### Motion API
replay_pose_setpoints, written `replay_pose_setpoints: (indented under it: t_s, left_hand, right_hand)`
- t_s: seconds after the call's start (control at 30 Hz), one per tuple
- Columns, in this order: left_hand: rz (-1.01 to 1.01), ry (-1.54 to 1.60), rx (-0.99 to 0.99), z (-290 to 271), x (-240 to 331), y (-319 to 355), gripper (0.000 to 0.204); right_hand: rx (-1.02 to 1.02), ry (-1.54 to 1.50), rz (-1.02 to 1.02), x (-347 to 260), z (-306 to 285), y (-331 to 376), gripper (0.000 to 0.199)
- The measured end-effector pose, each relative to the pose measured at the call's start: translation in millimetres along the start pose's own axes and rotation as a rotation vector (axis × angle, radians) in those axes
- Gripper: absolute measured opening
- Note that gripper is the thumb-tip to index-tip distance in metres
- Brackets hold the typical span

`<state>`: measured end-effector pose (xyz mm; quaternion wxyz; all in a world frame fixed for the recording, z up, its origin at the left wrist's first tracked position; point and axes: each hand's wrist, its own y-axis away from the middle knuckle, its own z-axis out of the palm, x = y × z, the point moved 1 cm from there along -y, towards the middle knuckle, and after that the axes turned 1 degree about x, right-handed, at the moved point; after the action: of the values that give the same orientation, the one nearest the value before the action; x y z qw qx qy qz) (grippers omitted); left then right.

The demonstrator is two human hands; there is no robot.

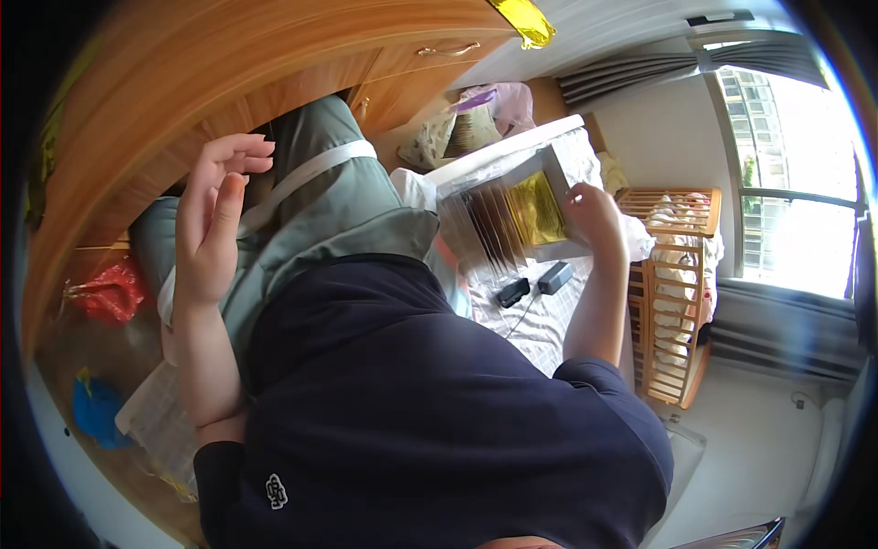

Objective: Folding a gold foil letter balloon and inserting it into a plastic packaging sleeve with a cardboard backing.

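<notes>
My right hand (596,215) grips the right edge of a flat white-framed box (535,188) with a gold foil sheet (537,209) inside and clear plastic wrap around it. The box is tilted up over the bed. My left hand (212,215) is raised in the air with its fingers apart and holds nothing. It hovers in front of a grey-green folded bundle (338,197) with a white strap, near the wooden cupboard (219,64). My dark blue shirt fills the lower middle of the view.
Two black adapters (535,284) with a cable lie on the checked bedsheet. A wooden cot (672,293) stands at the right, beside a bright window. A red bag (108,295) and a blue bag (94,410) lie at the left. A yellow foil piece (523,20) hangs above.
</notes>
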<state>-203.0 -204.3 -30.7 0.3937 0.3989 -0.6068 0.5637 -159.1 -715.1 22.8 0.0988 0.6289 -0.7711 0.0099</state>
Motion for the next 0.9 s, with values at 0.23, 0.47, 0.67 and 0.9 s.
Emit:
replay_pose_setpoints:
  t_s: [0.23, 0.47, 0.67, 0.9]
  left_hand:
    - [-0.089, -0.028, -0.037, 0.4, 3.2, 10.5, 0.035]
    - [-0.133, -0.045, -0.050, 2.3, -12.3, 11.7, 0.034]
    - [-0.217, -0.103, -0.118, -2.6, -22.1, 11.5, 0.032]
    - [-0.328, -0.125, -0.195, -11.3, -51.0, 16.0, 0.029]
  right_hand:
    - [-0.183, -0.085, 0.068, 34.2, 85.4, -2.8, 0.028]
    - [-0.056, -0.134, 0.083, 20.9, 114.3, -22.9, 0.050]
    - [-0.007, -0.178, 0.023, -7.2, 158.6, -20.6, 0.045]
    - [0.292, -0.140, -0.150, -3.9, 179.3, -21.3, 0.034]
